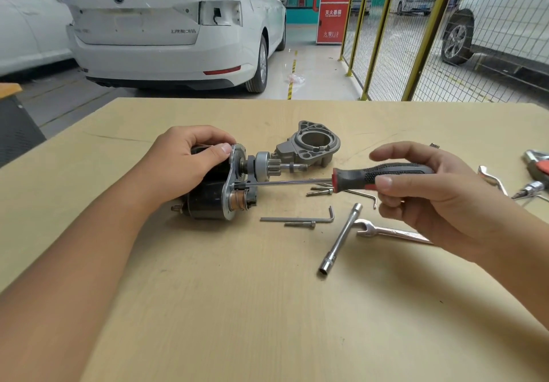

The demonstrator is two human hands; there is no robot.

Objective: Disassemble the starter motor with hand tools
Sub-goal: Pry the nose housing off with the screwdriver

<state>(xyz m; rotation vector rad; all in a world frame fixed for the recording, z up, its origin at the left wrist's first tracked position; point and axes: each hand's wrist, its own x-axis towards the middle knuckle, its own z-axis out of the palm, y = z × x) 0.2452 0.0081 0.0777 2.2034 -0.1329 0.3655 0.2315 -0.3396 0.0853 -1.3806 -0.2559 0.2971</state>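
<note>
While the left hand grips the black starter motor lying mid-table, its pinion gear pointing right, the right hand holds a screwdriver with its tip at the silver plate. Palm hides most of the body.

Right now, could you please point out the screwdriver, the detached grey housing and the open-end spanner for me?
screwdriver (383,175), head view, on its black and red handle.
detached grey housing (309,152), head view, on its front rim.
open-end spanner (389,231), head view, on its shaft.
</note>
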